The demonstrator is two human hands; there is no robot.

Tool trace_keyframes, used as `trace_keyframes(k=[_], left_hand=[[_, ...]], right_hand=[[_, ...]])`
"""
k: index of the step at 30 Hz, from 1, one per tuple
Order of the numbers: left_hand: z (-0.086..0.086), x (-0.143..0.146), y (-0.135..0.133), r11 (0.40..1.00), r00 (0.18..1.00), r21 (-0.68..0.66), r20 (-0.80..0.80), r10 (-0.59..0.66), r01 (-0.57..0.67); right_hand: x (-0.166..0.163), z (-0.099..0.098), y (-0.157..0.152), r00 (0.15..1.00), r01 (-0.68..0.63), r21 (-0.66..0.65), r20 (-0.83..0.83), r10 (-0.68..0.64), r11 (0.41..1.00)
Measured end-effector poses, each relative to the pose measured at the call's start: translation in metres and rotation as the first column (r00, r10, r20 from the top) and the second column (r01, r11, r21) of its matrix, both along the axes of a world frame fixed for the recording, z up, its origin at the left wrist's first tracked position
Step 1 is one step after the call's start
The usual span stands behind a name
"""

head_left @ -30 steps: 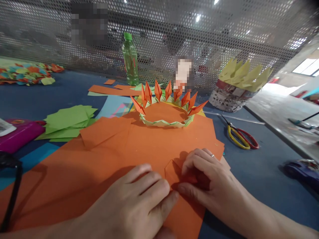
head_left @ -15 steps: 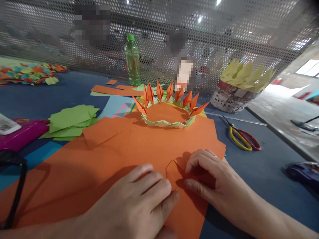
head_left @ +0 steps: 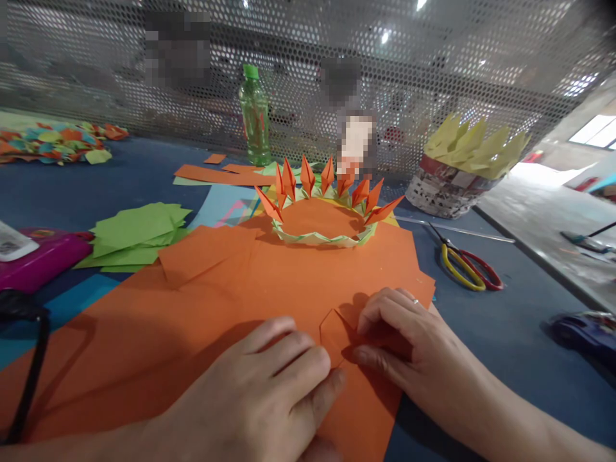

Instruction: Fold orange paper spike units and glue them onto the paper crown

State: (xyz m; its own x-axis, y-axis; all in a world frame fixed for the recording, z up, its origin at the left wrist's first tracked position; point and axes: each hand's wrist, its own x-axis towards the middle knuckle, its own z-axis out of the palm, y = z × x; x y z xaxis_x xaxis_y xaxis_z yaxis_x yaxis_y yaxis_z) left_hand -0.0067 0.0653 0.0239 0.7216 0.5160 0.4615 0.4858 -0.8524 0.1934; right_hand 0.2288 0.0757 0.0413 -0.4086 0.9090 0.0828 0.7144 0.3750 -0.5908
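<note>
A small folded piece of orange paper (head_left: pixel 333 335) lies on large orange sheets (head_left: pixel 144 340), nearly the same colour, so its edges are hard to follow. My left hand (head_left: pixel 269 388), fingers curled and close together, presses its left and lower side. On its other side, my right hand (head_left: pixel 409 343) grips the right part between thumb and fingertips; that part is partly hidden. Beyond both hands stands a pale green folded-paper ring (head_left: pixel 322 240) with several pointed orange paper petals (head_left: pixel 308 176) around its back and sides.
Scissors (head_left: pixel 464 263) with one yellow and one red handle lie at right, near a purple-blue tool (head_left: pixel 584 337). Green paper sheets (head_left: pixel 137 231) and a magenta device (head_left: pixel 45 256) are at left. A green-capped bottle (head_left: pixel 256 125) and a yellow-topped paper basket (head_left: pixel 445 189) stand behind.
My right thumb has shifted very slightly left on the folded orange paper. My left hand stays in place, and the objects on the table are unmoved.
</note>
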Motion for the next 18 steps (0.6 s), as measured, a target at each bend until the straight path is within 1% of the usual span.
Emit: trace_keyframes(k=[4, 11, 18], left_hand=[[-0.0001, -0.0001, -0.0016, 1.0, 1.0, -0.007, -0.002, -0.002, 0.002], [0.0023, -0.0011, -0.0019, 0.999, 1.0, 0.028, -0.001, -0.018, 0.018], [0.0024, 0.0004, -0.0032, 1.0, 1.0, 0.016, 0.004, -0.002, 0.002]], right_hand=[[0.0003, -0.0009, 0.0007, 1.0, 0.005, 0.011, -0.006, -0.005, 1.0], [0.0006, -0.0027, 0.0024, 0.999, 0.009, 0.014, -0.034, -0.009, 1.0], [-0.0004, -0.0007, 0.0015, 0.999, -0.005, 0.014, -0.04, 0.006, 1.0]])
